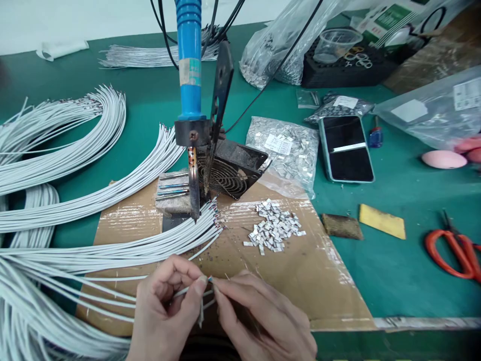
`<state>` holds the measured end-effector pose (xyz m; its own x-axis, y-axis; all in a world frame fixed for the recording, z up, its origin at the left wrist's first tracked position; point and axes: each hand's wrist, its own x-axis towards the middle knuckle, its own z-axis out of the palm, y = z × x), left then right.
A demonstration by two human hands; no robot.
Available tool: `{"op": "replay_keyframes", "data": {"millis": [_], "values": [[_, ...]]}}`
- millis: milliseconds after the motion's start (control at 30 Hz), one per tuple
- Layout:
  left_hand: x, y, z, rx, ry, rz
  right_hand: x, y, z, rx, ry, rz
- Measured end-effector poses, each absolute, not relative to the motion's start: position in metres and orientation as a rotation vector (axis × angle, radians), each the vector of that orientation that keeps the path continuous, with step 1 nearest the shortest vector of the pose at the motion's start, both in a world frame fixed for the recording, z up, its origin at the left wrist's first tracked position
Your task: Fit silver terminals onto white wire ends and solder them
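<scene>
My left hand [165, 306] is closed, thumb and forefinger pinching a white cable [182, 291] near its end. At that end the fingertips of my right hand [263, 313] press together, almost touching the left thumb. A tiny bluish bit shows between the two hands; its details are too small to make out. Several more white cables [108, 298] run in from the left toward my left hand. Just beyond lies a bundle of white cables [150, 248], its stripped ends pointing right. A blue-handled soldering iron [190, 65] hangs tip-down above that bundle.
Behind the iron's tip stand a black fan [229, 173] and a grey block [171, 200]. Small metal pieces [273, 228] are heaped on the cardboard [300, 281]. Farther right are a bag of metal pieces [289, 150], a phone [346, 150], sponges [381, 220] and red-handled scissors [451, 253].
</scene>
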<state>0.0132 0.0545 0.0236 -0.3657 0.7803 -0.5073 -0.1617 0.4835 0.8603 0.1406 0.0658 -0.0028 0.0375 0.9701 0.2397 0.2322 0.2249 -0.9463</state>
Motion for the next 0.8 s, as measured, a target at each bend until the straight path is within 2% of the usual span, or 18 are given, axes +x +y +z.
{"op": "replay_keyframes", "data": {"millis": [133, 333, 500, 700, 800], "values": [[0.012, 0.057, 0.027, 0.557, 1.691, 1.111, 0.152, 0.072, -0.003, -1.238, -1.315, 1.081], [0.01, 0.058, 0.028, 0.625, 1.717, 1.104, 0.156, 0.082, 0.004, -1.415, -0.807, 1.515], [0.014, 0.057, 0.025, 0.72, 1.737, 1.109, 0.152, 0.087, 0.009, -1.306, -0.868, 1.55], [0.014, 0.057, 0.023, 0.748, 1.767, 1.096, 0.152, 0.089, 0.006, -1.273, -1.149, 1.386], [0.014, 0.058, 0.023, 0.72, 1.773, 1.097, 0.154, 0.09, 0.003, -1.28, -1.133, 1.416]]}}
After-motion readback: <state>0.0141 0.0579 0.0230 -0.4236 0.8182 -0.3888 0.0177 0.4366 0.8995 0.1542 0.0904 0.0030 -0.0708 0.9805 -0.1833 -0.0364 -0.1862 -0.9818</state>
